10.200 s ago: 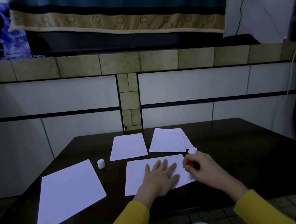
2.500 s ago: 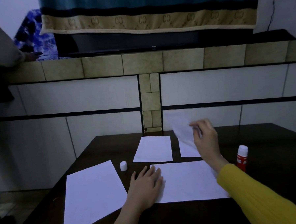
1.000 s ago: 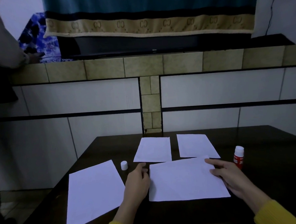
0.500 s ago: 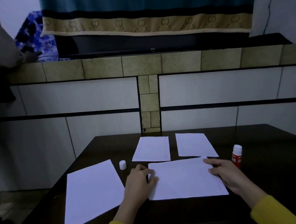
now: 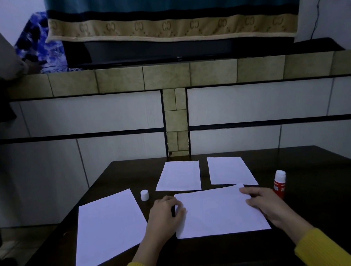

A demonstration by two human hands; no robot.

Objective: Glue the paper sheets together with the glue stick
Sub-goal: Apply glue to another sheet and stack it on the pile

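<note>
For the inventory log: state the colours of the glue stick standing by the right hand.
The glue stick has a red body with a white top; the head view shows it.

A dark counter stands against a tiled wall. The left hand grips the left edge of a white paper sheet lying in front of the person; the right hand rests on its right edge. Two smaller sheets lie behind it, a large sheet to the left. An uncapped red glue stick stands just right of the right hand; its white cap sits apart.
</note>
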